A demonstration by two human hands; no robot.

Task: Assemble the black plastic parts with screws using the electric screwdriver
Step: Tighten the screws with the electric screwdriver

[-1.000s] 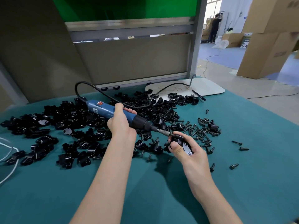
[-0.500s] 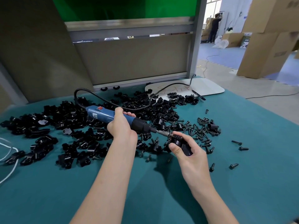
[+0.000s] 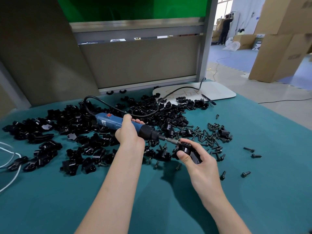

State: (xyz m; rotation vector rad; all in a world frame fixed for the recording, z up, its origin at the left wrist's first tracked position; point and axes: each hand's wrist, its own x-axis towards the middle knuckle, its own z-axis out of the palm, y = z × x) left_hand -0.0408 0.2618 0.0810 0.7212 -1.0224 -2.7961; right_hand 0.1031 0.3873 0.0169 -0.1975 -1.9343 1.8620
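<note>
My left hand (image 3: 129, 132) has sunk lower, gripping the electric screwdriver (image 3: 128, 125). My right hand (image 3: 195, 157) fingers clasp the black plastic part (image 3: 187, 148) — bit touching.

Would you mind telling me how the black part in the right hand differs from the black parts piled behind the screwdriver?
The held part is off the table, gripped in the right hand; the piled parts lie loose on the teal mat. The electric screwdriver, held in the left hand, has its bit against the held part; nothing touches the piled ones. All are glossy black plastic.
</note>
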